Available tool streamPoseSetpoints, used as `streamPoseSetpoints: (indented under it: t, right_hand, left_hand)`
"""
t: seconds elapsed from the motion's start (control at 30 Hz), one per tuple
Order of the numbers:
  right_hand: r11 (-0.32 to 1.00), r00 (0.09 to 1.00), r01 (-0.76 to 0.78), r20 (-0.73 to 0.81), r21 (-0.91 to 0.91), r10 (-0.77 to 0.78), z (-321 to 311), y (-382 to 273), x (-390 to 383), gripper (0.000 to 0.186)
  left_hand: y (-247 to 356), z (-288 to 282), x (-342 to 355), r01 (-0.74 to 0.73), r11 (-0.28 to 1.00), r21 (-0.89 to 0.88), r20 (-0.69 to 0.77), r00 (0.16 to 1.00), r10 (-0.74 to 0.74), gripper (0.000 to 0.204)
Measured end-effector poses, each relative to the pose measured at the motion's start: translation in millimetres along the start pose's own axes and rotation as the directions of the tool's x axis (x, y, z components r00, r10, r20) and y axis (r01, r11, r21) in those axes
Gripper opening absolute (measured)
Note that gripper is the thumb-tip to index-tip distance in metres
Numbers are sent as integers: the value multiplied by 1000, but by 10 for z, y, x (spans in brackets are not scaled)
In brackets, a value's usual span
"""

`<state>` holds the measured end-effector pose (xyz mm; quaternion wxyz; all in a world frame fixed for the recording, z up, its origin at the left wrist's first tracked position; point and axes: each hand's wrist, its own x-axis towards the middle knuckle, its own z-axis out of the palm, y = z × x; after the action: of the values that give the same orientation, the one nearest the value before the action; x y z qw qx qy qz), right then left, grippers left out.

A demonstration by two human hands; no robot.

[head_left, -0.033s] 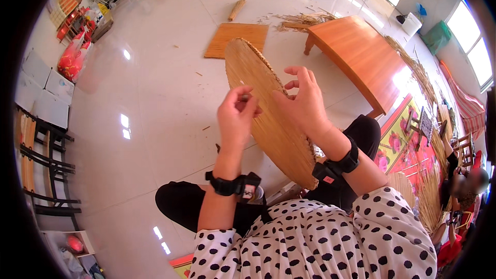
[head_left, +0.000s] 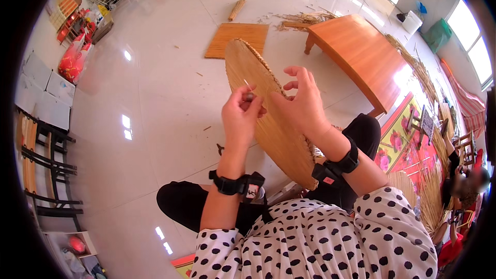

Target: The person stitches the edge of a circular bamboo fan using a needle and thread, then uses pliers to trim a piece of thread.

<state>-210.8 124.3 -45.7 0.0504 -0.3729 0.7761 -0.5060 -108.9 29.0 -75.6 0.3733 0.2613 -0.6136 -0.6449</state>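
Observation:
A round woven straw mat (head_left: 281,142) stands on edge across my lap, tilted away from me. My left hand (head_left: 238,119) pinches a thin needle-like sliver (head_left: 248,86) against the mat's near face, close to its braided rim. My right hand (head_left: 304,107) grips that rim from the other side. Its thumb presses on the mat and its other fingers are spread above the edge. Both wrists wear black bands.
A low wooden table (head_left: 356,51) stands ahead on the right. A flat rectangular straw mat (head_left: 237,39), a rolled bundle (head_left: 236,9) and loose straw (head_left: 306,18) lie on the shiny floor. Dark chairs (head_left: 44,150) are at the left. Another person (head_left: 465,191) sits at the right among straw bundles.

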Motion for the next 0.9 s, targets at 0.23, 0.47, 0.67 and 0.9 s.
streamPoseSetpoints:
  t: [0.23, 0.47, 0.67, 0.9]
  right_hand:
    - [989, 998, -43, 40, 143, 38, -10, -44, -199, 68]
    - [965, 996, -91, 7, 246, 93, 190, -59, -346, 85]
    - [907, 988, -127, 129, 402, 81, 145, -82, -394, 76]
    - [894, 960, -154, 279, 420, 34, 56, -17, -381, 62]
  left_hand:
    - [24, 157, -12, 31, 987, 157, -67, 998, -21, 14]
    - [91, -349, -47, -21, 1000, 21, -143, 989, 24, 12]
    - [484, -1307, -166, -183, 952, 246, -360, 894, 265, 9]
    - [824, -1888, -455, 151, 651, 744, -452, 832, 323, 8]
